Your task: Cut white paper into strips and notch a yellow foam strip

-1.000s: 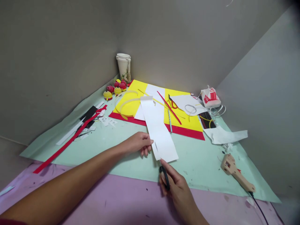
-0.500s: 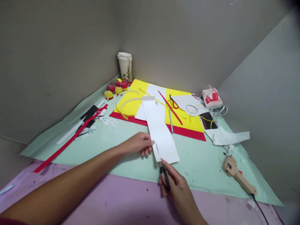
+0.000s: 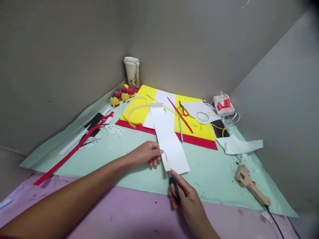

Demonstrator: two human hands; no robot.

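Observation:
A long white paper strip stretches away from me, its far end folded over above the coloured sheets. My left hand pinches its left edge between thumb and fingers. In my right hand are black-handled scissors, fingers closed around the handles. The scissors' blades reach into the near end of the paper, where a slit runs up from the bottom edge close to the left side. Part of the blades is hidden by the paper and my fingers.
Yellow sheets on a red sheet lie beyond, with orange-handled scissors on top. A glue gun with a cord rests at right. Red strips and scraps lie left. A white cup stands behind small red and yellow ornaments.
The view has shifted very slightly. Both hands, the paper and the scissors keep nearly the same positions, and the slit looks about the same length.

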